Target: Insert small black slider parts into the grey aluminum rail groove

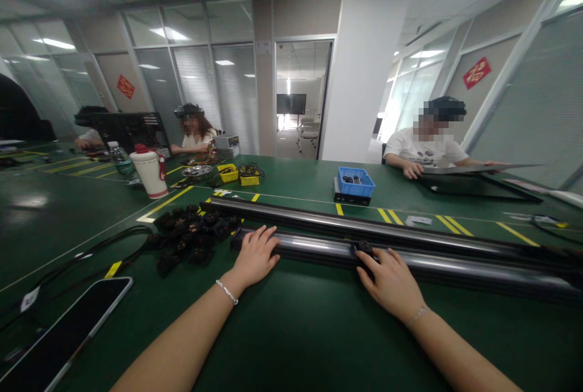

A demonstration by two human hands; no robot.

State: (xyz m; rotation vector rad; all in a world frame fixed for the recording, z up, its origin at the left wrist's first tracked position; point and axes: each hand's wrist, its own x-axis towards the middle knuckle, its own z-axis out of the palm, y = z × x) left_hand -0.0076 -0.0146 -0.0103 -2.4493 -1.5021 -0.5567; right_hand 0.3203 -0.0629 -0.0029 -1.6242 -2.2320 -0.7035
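Two long dark rails with shiny metal faces lie side by side across the green table. On the left end of the near rail (314, 245) rests my left hand (256, 255), its fingers stretched out and spread. A small black block (363, 247) sits on the same rail further right. My right hand (392, 280) has its fingertips on that block, with the thumb lower at the rail's front side; part of the block is hidden by the fingers. Behind runs the far rail (291, 214), which neither hand touches. A pile of black parts with cables (189, 237) lies left of my left hand.
At front left is a phone (68, 331). Further back stand a white cup (150, 172), a water bottle (120, 161), yellow trays (228, 173) and a blue basket (356, 181). Across the table, a person (430, 143) holds a flat panel; other people sit at far left.
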